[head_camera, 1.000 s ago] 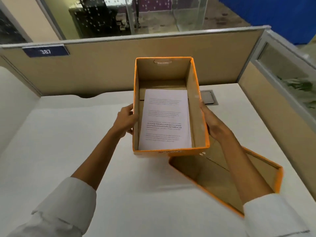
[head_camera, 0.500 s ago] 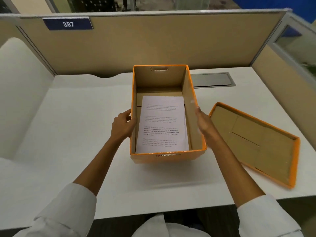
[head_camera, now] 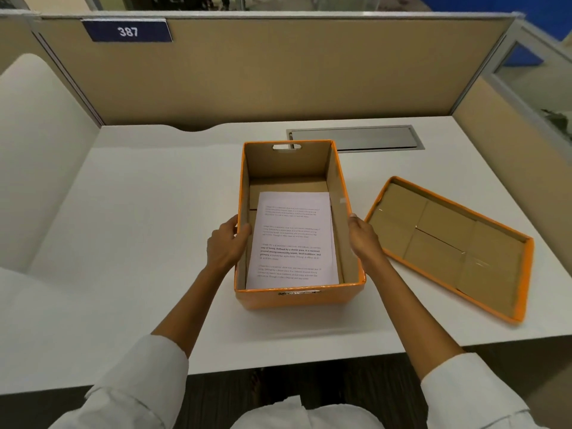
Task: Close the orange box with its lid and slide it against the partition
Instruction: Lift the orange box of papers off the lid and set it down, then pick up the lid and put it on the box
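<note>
At the bottom edge, white sleeves (head_camera: 136, 379) are cut off by the frame, and a bit of white clothing shows between them above a dark floor. Both forearms reach forward over the near edge of the white desk (head_camera: 139, 243).

The left hand (head_camera: 227, 243) grips the left wall of the orange box (head_camera: 297, 300), thumb hooked over the rim into the inside, the other fingers on the outer face and mostly hidden behind the hand. The right hand (head_camera: 363, 236) lies flat against the outside of the right wall; its fingers are largely concealed by the wall and the wrist, so whether they curl or merely press cannot be told. The box stands open on the desk, near the front, well apart from the partition (head_camera: 278, 78). Inside, a printed sheet (head_camera: 292, 243) lies on the bottom; its text is too small to read. A label on the near face is blurred.

Just right of the box, apart from it, the lid (head_camera: 448, 246) lies upside down at a slant, brown inside showing, its near corner close to the desk edge.

Beyond the box, a grey metal cable hatch (head_camera: 371, 139) sits in the desk, its left end hidden behind the far wall with its handle slot (head_camera: 286, 147). On the partition, a blue plate (head_camera: 127, 31) reads 387.
</note>
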